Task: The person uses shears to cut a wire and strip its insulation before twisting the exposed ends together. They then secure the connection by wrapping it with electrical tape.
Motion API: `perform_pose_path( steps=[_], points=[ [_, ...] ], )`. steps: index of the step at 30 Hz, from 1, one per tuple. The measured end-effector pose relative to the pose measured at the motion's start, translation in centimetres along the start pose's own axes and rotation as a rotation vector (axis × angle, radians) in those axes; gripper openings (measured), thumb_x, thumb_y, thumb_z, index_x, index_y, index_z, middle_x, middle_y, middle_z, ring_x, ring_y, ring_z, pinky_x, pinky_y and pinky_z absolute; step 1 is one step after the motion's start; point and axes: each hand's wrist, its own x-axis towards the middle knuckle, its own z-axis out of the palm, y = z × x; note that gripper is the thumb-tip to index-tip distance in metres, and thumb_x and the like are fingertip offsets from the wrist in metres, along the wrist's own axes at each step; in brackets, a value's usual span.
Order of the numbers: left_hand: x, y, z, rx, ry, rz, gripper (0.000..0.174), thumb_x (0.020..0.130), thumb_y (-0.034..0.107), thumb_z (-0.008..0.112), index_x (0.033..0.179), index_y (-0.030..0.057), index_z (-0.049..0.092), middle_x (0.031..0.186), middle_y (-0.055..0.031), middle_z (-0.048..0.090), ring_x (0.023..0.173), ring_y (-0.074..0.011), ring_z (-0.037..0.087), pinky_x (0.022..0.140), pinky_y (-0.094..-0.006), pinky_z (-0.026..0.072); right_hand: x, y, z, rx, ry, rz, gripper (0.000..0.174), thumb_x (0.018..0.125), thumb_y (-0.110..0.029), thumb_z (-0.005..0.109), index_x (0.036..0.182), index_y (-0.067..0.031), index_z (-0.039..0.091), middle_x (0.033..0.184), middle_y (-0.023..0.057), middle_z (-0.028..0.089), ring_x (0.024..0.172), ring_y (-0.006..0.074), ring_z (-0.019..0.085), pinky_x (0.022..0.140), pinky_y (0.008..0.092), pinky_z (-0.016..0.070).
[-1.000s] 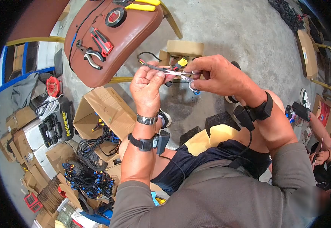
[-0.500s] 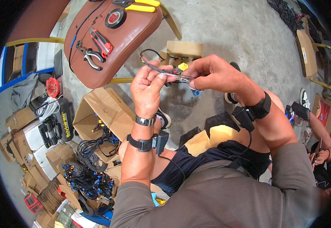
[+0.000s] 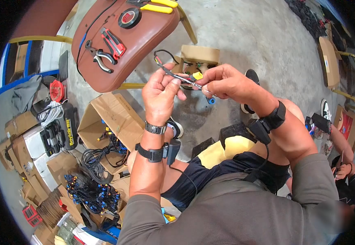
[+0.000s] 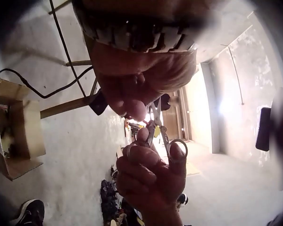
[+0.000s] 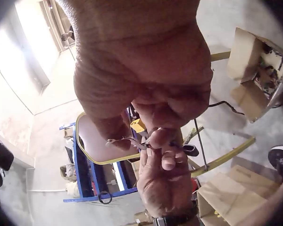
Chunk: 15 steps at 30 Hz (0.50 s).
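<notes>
My left hand [image 3: 159,98] pinches a thin black cable [image 3: 166,71] between thumb and fingers. The cable loops up beyond the fingertips, with a bit of red and yellow on it. A yellow connector [image 3: 197,76] sits between the two hands. My right hand [image 3: 226,85] holds a small pair of metal scissors [image 4: 156,123], thumb and a finger at the ring handles, which stand apart in the left wrist view. Its blades point at the left fingertips, along the cable. Fingers partly hide the blades in the right wrist view. A blue-ended piece [image 3: 211,101] shows below the right hand.
On a brown chair [image 3: 104,77] lie pliers [image 3: 103,61], a red cutter [image 3: 113,43], black tape [image 3: 129,18] and yellow-handled pliers [image 3: 157,8]. A small carton [image 3: 200,53] stands beyond the hands. To the left are an open carton [image 3: 116,114] and bundled cables [image 3: 92,194]. Another person's hand [image 3: 342,171] shows at right.
The scissors, spread wide a second ago, came together and now lie nearly in line with the cable. The right hand has turned slightly. The head view has shifted a little.
</notes>
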Motion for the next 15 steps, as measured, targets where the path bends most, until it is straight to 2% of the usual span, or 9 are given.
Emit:
perform_pose_path(
  steps=[6,15],
  points=[
    [0.2,-0.2,-0.8,0.046,-0.008,-0.019,0.04,0.092,-0.004,0.055,0.131,-0.0076,0.046,0.104,-0.0202,0.069,0.065,-0.0145,0.063,0.057,-0.0245,0.0524,0.2,0.1,0.5,-0.038,0.026,-0.005,0.017,0.081,-0.016,0.07,0.09,-0.0027,0.071,0.07,0.0008,0.063,0.053,0.0035,0.046,0.045,0.0213,0.0293],
    [0.2,-0.1,-0.7,0.1,0.021,0.015,0.042,0.092,-0.005,0.054,0.133,-0.0058,0.046,0.102,-0.0183,0.069,0.063,-0.0133,0.062,0.057,-0.0236,0.0519,0.0,-0.2,1.4,-0.043,0.048,-0.047,0.019,0.082,-0.016,0.07,0.093,-0.0012,0.072,0.071,0.001,0.064,0.057,0.0044,0.05,0.048,0.021,0.0321]
  ],
)
